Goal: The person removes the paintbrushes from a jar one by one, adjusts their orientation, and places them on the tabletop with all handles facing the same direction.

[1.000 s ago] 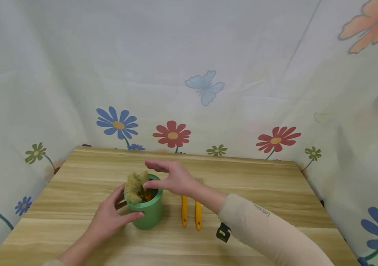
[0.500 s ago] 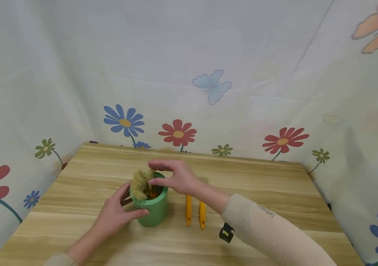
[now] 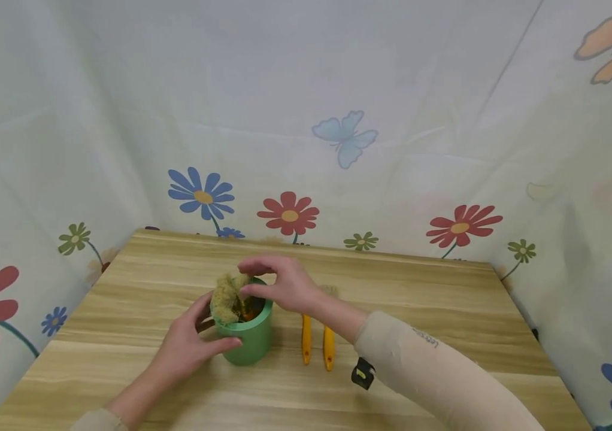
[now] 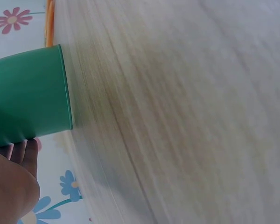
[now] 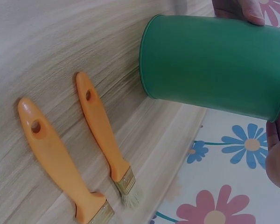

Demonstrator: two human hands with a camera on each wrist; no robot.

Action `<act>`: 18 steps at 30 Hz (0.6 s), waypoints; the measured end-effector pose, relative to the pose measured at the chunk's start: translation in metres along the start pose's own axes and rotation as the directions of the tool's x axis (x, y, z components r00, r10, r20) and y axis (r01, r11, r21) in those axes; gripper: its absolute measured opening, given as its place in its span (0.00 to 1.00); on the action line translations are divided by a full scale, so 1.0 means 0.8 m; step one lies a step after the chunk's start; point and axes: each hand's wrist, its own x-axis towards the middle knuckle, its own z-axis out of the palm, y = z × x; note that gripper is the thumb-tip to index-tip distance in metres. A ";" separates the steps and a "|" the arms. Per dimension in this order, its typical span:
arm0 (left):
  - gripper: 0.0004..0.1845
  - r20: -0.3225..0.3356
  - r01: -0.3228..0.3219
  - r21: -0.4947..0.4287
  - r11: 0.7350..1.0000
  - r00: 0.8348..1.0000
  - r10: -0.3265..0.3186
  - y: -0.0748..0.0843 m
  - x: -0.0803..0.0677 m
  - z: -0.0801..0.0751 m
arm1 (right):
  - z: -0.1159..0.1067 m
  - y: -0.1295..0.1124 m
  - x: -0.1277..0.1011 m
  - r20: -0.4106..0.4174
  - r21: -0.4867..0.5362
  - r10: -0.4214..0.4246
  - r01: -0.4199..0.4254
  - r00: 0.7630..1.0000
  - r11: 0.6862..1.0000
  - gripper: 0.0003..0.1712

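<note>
A green cylindrical pot [image 3: 249,344] stands upright on the wooden table. A fuzzy, curved yellow-green piece [image 3: 224,299] pokes out of its mouth, with something orange [image 3: 251,314] lower inside. My left hand [image 3: 184,341] holds the pot from the left, thumb along the front and fingers behind its side. Over the top reaches my right hand [image 3: 281,284], fingers fairly straight at the far rim and thumb over the opening, beside the fuzzy piece. Seen from the right wrist, its fingertips [image 5: 273,133] are right at the pot's rim.
Two flat brushes with orange handles lie side by side right of the pot: the nearer-left brush [image 3: 306,340] and the right-hand brush [image 3: 329,348]. The right forearm passes over their upper ends. Behind the table [image 3: 419,311] hangs a white flowered cloth [image 3: 392,197].
The camera view has shifted slightly, so everything sits a little further right than a second ago. Both hands stay at the pot with hardly any change in pose.
</note>
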 end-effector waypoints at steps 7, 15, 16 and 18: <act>0.55 0.010 -0.001 0.001 1.000 1.000 0.001 0.003 -0.001 0.000 | 0.000 -0.003 -0.001 -0.011 -0.001 0.006 -0.006 1.000 1.000 0.15; 0.56 0.009 0.003 0.002 1.000 1.000 -0.003 0.005 0.001 -0.002 | -0.002 -0.009 -0.004 -0.045 0.002 -0.033 0.033 0.998 0.999 0.11; 0.55 0.008 0.003 0.001 1.000 1.000 -0.003 0.005 0.001 -0.002 | -0.002 -0.009 -0.004 -0.047 0.004 -0.037 0.038 0.998 0.999 0.11; 0.55 0.006 0.002 -0.004 1.000 1.000 -0.002 0.006 0.000 -0.002 | -0.002 -0.010 -0.005 -0.051 0.011 -0.047 0.048 0.998 0.999 0.10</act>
